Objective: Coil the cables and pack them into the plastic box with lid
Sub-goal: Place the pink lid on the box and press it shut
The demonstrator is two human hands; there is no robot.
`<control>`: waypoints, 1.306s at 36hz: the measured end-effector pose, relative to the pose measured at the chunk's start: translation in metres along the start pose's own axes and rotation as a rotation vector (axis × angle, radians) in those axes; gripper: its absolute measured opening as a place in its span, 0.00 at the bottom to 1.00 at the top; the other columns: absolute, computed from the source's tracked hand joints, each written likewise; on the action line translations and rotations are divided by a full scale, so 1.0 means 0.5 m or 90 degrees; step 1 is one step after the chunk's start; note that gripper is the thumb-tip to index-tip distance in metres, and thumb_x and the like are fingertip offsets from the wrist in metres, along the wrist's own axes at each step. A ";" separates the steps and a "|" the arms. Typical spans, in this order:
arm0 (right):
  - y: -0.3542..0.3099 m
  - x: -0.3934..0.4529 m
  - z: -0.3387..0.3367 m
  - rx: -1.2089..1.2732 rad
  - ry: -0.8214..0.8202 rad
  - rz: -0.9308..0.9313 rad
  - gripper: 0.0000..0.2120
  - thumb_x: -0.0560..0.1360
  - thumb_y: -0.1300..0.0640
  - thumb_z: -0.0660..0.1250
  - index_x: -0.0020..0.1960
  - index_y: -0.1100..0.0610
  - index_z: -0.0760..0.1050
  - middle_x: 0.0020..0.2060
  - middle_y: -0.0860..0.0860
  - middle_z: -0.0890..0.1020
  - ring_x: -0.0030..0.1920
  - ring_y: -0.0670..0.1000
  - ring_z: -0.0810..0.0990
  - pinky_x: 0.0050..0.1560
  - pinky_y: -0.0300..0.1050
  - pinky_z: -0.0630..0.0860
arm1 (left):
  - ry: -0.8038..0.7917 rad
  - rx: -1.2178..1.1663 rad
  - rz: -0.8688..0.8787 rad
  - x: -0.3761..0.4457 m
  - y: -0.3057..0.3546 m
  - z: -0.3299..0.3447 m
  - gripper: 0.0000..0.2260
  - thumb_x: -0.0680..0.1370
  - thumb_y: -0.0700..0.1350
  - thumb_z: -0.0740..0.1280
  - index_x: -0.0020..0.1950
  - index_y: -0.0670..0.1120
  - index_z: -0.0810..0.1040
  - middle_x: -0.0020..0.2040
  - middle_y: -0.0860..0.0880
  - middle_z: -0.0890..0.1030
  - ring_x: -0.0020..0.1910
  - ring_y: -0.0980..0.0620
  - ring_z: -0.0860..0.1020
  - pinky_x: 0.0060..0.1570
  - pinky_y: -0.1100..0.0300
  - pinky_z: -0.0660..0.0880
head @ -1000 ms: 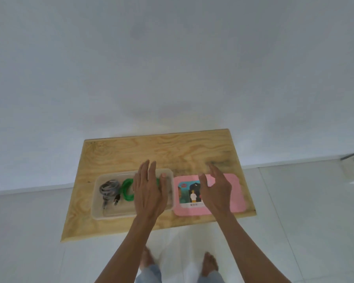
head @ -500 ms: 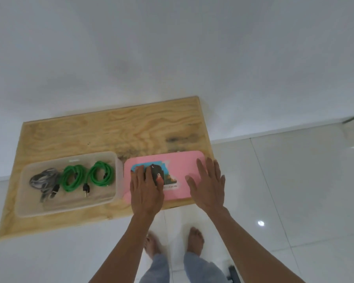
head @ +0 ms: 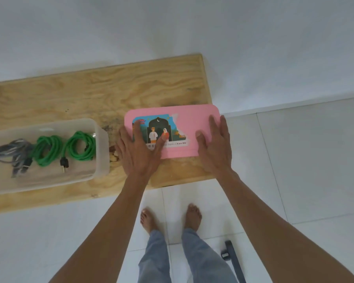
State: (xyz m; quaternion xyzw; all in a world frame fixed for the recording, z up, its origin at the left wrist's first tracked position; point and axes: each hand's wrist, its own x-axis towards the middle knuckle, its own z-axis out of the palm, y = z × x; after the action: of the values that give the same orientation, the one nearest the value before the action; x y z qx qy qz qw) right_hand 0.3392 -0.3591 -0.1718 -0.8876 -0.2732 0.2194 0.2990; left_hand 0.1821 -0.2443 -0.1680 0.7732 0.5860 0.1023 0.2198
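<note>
left hand (head: 139, 154): lying flat on the left end of the pink lid (head: 190, 123), fingers straight and spread, thumb reaching across the printed label (head: 161, 131); pressing, not gripping
right hand (head: 215, 144): lying flat on the right end of the lid, fingers straight and close together, thumb angled inward; fingertips nearing the lid's right edge; nothing being pinched
pink lid: lying flat on the wooden board (head: 90, 94), near its right end; right corner sitting about at the board's right edge; label showing two figures under an arch, partly hidden by the left hand
plastic box (head: 98, 148): clear, open-topped, sitting on the board to the left of the lid, apart from it, a strip of bare wood showing between them; its left part running out of frame
green cables (head: 63, 148): two coils lying side by side inside the box, black plugs pointing toward the near wall
grey cable (head: 12, 154): coiled, lying inside the box at the left, touching the nearer green coil
wooden board: light plywood, dark stains showing near the lid's far-left corner; resting on the white tiled floor (head: 294, 180) against a white wall (head: 172, 27)
person: standing barefoot at the near edge of the board, wearing blue jeans (head: 159, 262), both forearms reaching forward
dark strap (head: 233, 260): lying on the tiles to the right of the feet, with a small buckle-like piece on it
</note>
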 end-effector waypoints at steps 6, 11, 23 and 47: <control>-0.034 -0.034 -0.048 0.014 0.057 0.019 0.34 0.79 0.44 0.64 0.79 0.50 0.55 0.80 0.51 0.50 0.79 0.51 0.52 0.73 0.48 0.60 | 0.028 -0.048 0.010 -0.019 0.054 -0.055 0.37 0.73 0.70 0.65 0.75 0.52 0.62 0.75 0.37 0.61 0.75 0.36 0.61 0.72 0.42 0.59; -0.110 -0.080 -0.071 0.055 0.079 0.033 0.34 0.78 0.44 0.67 0.79 0.52 0.58 0.80 0.53 0.53 0.79 0.53 0.53 0.72 0.50 0.62 | 0.062 -0.045 0.020 -0.027 0.070 -0.154 0.39 0.72 0.68 0.68 0.77 0.50 0.62 0.77 0.36 0.59 0.76 0.36 0.60 0.72 0.43 0.58; -0.441 -0.218 0.064 0.099 -0.008 -0.079 0.35 0.76 0.44 0.68 0.79 0.50 0.59 0.80 0.52 0.53 0.79 0.52 0.51 0.76 0.51 0.59 | 0.119 -0.075 -0.113 0.000 -0.170 -0.476 0.36 0.72 0.64 0.72 0.76 0.53 0.63 0.79 0.38 0.57 0.78 0.38 0.57 0.74 0.42 0.55; -0.505 -0.289 0.298 0.001 0.027 -0.057 0.33 0.77 0.47 0.69 0.78 0.53 0.62 0.78 0.56 0.58 0.77 0.57 0.56 0.76 0.55 0.56 | -0.011 -0.100 -0.154 0.069 -0.438 -0.445 0.40 0.71 0.65 0.72 0.77 0.51 0.62 0.77 0.38 0.60 0.74 0.36 0.61 0.70 0.38 0.63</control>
State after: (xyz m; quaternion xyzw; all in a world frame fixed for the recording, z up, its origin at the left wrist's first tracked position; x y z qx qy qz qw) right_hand 0.0586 -0.2173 -0.0828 -0.8789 -0.3060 0.1869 0.3148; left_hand -0.0891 -0.1148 -0.0756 0.6778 0.6634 0.1143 0.2955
